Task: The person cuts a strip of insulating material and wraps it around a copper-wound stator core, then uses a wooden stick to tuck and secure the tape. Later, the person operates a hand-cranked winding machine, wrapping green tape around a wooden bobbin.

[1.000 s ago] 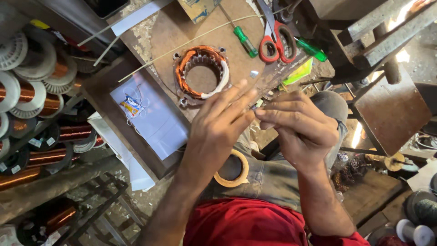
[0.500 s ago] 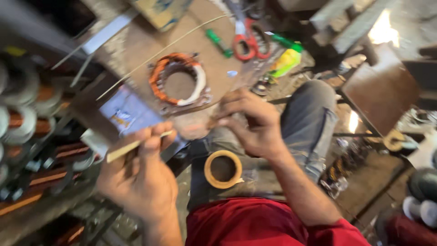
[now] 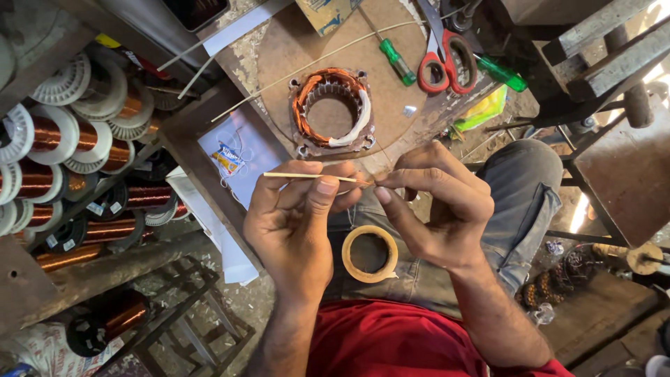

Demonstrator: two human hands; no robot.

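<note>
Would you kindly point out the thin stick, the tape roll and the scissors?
thin stick (image 3: 307, 176), head view, middle of its shaft.
tape roll (image 3: 349, 266), head view, left side of ring.
scissors (image 3: 447, 68), head view, red handle.

Left hand (image 3: 296, 223) & right hand (image 3: 440, 206) raised, fingertips pinched, nearly touching.

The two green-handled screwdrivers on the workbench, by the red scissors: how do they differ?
The opaque green screwdriver lies left of the red-handled scissors; the translucent green screwdriver lies right of them. The first shows its metal shaft; the second's shaft is hidden. Both lie flat on the brown workbench, untouched by either hand.
</note>
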